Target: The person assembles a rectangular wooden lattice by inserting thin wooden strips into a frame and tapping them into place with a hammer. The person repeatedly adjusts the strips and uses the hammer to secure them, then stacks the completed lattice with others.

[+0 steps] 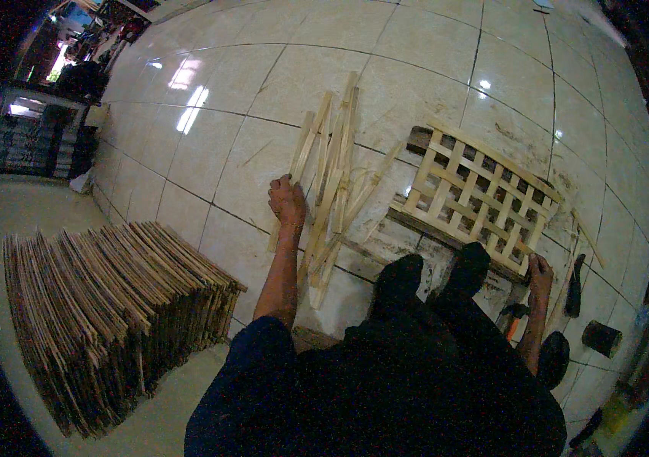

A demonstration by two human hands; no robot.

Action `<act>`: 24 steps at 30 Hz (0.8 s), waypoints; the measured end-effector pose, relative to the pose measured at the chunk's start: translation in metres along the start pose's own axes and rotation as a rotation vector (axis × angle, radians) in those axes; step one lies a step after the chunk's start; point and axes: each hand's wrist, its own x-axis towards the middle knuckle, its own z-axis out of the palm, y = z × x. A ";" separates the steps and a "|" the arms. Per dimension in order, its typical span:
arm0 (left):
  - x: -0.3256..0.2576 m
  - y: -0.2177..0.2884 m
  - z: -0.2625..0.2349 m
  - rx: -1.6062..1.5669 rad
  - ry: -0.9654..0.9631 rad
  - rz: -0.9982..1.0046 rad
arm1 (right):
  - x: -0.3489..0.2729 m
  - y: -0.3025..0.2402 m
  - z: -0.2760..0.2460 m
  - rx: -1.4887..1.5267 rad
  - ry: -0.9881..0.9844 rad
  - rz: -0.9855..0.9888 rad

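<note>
Left hand [288, 201] curls over flat slat [301, 154], centre; right hand [540, 276] touches edge of woven lattice [484, 199]. Cannot tell either grip's closure. Glossy tile [408, 91] open, upper centre.

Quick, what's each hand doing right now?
Left hand: over a pale strip; grip can't be told.
Right hand: at the woven lattice; grip can't be told.

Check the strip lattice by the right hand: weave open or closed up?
Open: the lattice has clear gaps between its crossing strips, with darker patches showing through them.
</note>
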 end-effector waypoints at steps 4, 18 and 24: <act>-0.003 0.034 -0.012 -0.146 -0.220 0.002 | 0.008 0.013 -0.002 -0.009 0.042 0.009; -0.001 0.032 -0.002 -0.293 -0.387 -0.096 | 0.016 0.027 -0.011 -0.064 -0.046 -0.061; -0.003 0.008 0.014 -0.226 -0.311 0.007 | 0.018 0.022 -0.009 -0.153 -0.023 -0.077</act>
